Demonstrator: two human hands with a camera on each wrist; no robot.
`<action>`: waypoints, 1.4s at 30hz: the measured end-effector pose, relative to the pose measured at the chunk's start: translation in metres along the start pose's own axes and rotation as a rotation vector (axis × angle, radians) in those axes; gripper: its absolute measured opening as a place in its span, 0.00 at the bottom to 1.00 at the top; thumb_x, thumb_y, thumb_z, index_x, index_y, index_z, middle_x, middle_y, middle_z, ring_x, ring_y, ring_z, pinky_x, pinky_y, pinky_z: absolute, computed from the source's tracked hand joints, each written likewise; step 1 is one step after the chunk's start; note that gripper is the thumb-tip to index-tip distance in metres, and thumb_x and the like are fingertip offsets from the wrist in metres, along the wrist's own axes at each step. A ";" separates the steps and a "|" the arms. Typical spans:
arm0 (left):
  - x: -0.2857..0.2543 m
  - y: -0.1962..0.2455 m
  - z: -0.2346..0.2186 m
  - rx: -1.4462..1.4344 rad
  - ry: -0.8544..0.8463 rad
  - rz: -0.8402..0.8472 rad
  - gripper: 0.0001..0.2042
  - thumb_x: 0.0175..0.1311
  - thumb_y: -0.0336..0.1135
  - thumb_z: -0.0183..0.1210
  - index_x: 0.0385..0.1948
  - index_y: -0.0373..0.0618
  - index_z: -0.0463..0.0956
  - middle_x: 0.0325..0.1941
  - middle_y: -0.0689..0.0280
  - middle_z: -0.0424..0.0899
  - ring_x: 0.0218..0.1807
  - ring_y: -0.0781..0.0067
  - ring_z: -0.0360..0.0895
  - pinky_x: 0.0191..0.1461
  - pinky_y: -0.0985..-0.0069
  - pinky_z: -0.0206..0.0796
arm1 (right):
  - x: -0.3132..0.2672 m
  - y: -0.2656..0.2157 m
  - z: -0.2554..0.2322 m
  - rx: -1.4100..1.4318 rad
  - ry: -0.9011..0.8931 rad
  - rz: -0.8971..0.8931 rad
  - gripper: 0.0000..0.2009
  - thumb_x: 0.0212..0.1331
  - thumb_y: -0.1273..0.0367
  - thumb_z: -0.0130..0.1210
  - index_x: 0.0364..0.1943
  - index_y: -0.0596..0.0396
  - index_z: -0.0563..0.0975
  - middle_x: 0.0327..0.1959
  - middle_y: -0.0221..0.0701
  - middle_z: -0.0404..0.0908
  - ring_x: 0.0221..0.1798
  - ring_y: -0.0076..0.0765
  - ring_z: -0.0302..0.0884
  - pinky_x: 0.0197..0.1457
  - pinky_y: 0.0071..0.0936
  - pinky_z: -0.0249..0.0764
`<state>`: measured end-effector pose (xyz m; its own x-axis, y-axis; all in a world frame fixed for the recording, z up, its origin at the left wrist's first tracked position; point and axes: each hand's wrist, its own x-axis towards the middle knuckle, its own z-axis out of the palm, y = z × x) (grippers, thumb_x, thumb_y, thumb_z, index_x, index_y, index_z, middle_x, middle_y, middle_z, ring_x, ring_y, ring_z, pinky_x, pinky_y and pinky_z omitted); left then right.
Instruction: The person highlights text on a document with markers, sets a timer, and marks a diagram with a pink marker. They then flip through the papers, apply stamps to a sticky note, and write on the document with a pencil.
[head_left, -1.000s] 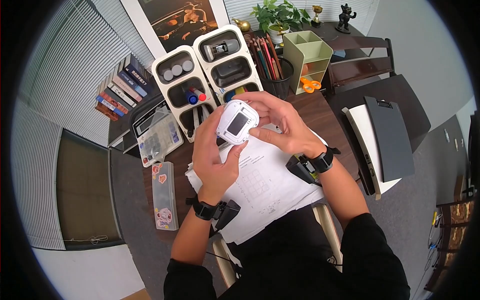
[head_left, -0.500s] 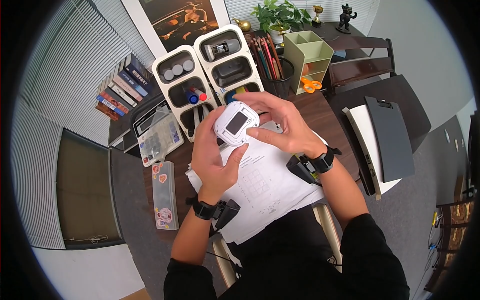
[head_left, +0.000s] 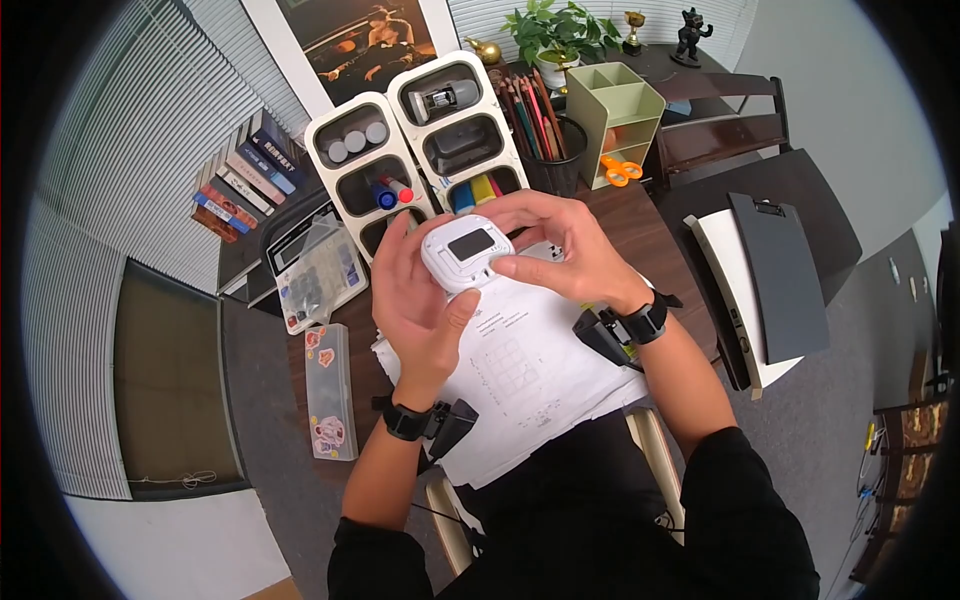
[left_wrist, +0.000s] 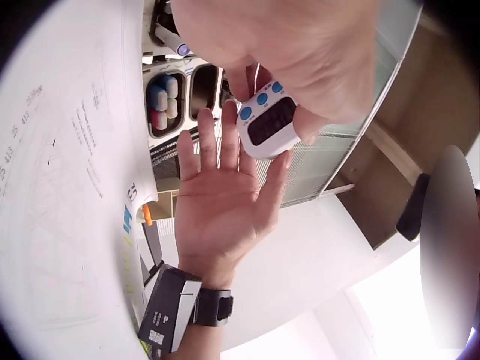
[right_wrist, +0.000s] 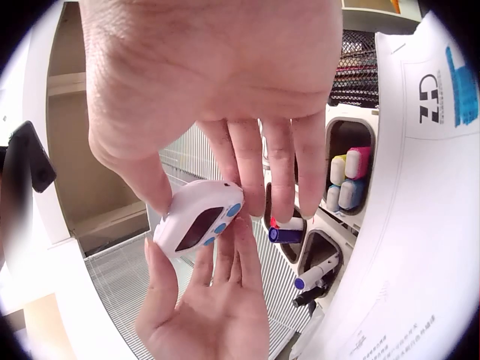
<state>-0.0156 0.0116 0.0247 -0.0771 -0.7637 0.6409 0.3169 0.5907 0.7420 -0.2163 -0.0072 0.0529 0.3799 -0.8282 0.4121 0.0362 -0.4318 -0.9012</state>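
Note:
A small white digital timer [head_left: 468,252] with rounded corners is held up between both hands, over the papers. Its back, with a black rectangle, faces the head camera. In the left wrist view the timer's [left_wrist: 268,120] front shows a dark display and a row of blue buttons. My left hand [head_left: 418,305] holds the timer at its left side, thumb at the lower edge and fingers behind. My right hand [head_left: 568,250] pinches the opposite edge, thumb low and index finger at the top. In the right wrist view the timer [right_wrist: 199,217] sits tilted between the two thumbs and fingers.
Printed papers [head_left: 520,370] lie below the hands. Beyond stand cream organizers [head_left: 350,115] with markers, a mesh cup of pencils [head_left: 560,165] and a green holder [head_left: 610,90] with orange scissors [head_left: 622,170]. A stickered case [head_left: 330,390] and a compartment box [head_left: 320,280] lie left.
The timer has turned and tilted, so its black rectangle now lies more level. My left hand has shifted slightly left and its fingers have spread; the right hand has barely moved.

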 end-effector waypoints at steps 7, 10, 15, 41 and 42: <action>0.001 -0.002 -0.008 0.069 -0.025 -0.042 0.36 0.68 0.41 0.63 0.70 0.29 0.57 0.66 0.44 0.72 0.67 0.59 0.72 0.71 0.63 0.62 | 0.000 0.004 0.004 -0.113 -0.015 -0.085 0.26 0.55 0.71 0.69 0.60 0.58 0.77 0.56 0.37 0.83 0.56 0.32 0.82 0.55 0.31 0.81; 0.000 -0.002 -0.007 0.097 -0.039 -0.046 0.33 0.71 0.42 0.61 0.70 0.28 0.59 0.66 0.44 0.73 0.66 0.59 0.73 0.71 0.63 0.63 | 0.001 0.007 0.005 -0.119 0.008 -0.132 0.24 0.55 0.67 0.70 0.56 0.60 0.80 0.46 0.37 0.87 0.47 0.30 0.85 0.50 0.30 0.82; 0.000 -0.002 -0.005 0.162 -0.018 -0.084 0.33 0.72 0.45 0.59 0.69 0.29 0.61 0.63 0.45 0.77 0.63 0.60 0.77 0.69 0.65 0.65 | 0.001 0.011 0.005 -0.116 0.004 -0.142 0.18 0.55 0.67 0.70 0.47 0.63 0.83 0.40 0.40 0.88 0.42 0.32 0.86 0.48 0.29 0.82; -0.003 -0.003 -0.012 0.228 -0.098 -0.148 0.23 0.67 0.29 0.62 0.62 0.30 0.72 0.58 0.51 0.82 0.55 0.67 0.81 0.62 0.70 0.71 | -0.003 0.009 0.004 -0.208 -0.035 -0.121 0.07 0.50 0.72 0.62 0.26 0.64 0.83 0.23 0.38 0.85 0.29 0.34 0.86 0.40 0.27 0.81; -0.003 -0.003 -0.012 0.225 -0.102 -0.153 0.22 0.68 0.30 0.61 0.62 0.29 0.72 0.58 0.50 0.81 0.56 0.66 0.81 0.63 0.70 0.71 | -0.002 0.010 0.001 -0.238 -0.068 -0.114 0.07 0.50 0.72 0.62 0.27 0.64 0.83 0.23 0.38 0.85 0.28 0.32 0.85 0.39 0.27 0.80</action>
<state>-0.0052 0.0093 0.0185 -0.2061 -0.8249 0.5263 0.0776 0.5224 0.8492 -0.2155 -0.0096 0.0426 0.4471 -0.7469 0.4921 -0.1325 -0.5994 -0.7894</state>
